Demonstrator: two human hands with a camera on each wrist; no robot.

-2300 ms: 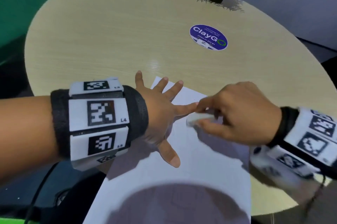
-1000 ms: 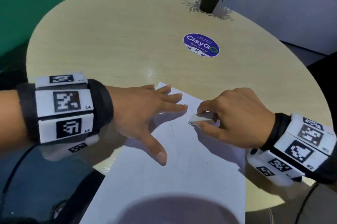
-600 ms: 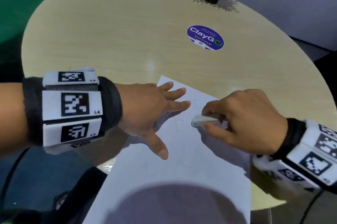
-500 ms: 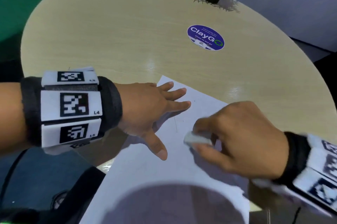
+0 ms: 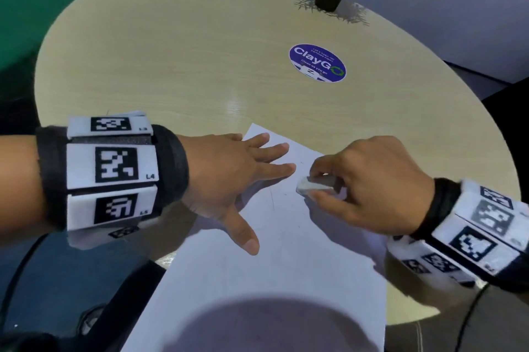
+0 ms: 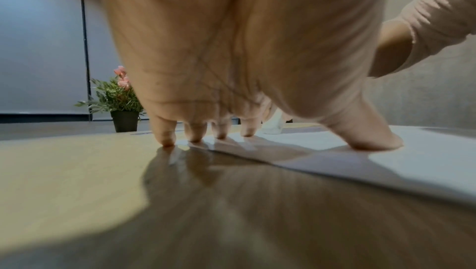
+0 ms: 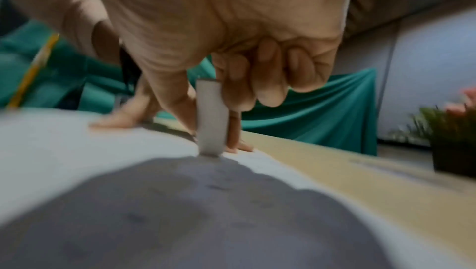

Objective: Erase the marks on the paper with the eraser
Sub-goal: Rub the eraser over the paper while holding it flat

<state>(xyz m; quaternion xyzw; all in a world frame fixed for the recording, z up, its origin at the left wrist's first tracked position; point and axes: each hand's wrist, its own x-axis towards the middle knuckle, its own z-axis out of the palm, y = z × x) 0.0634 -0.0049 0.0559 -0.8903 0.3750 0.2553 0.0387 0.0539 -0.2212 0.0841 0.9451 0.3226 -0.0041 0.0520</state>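
From the head view, my right hand has swung back up the paper since half a second ago, when it was nearer me and lower on the sheet; so I judge I am mid-stroke, rubbing back and forth over one patch; its grip is curled shut around the white eraser, thumb below and fingers above; my left hand has stayed flat and spread, fingers straight, pinning the sheet's far left corner to the round desk; a thin pencil line just left of the eraser still shows, so work remains.

From the left wrist, fingertips press down, the little finger on bare desk, the thumb on paper; nothing is held.

From the right wrist, the eraser stands on end, its lower edge touching the paper; faint dark crumbs or smudges lie in the near shadow, too blurred to tell which.
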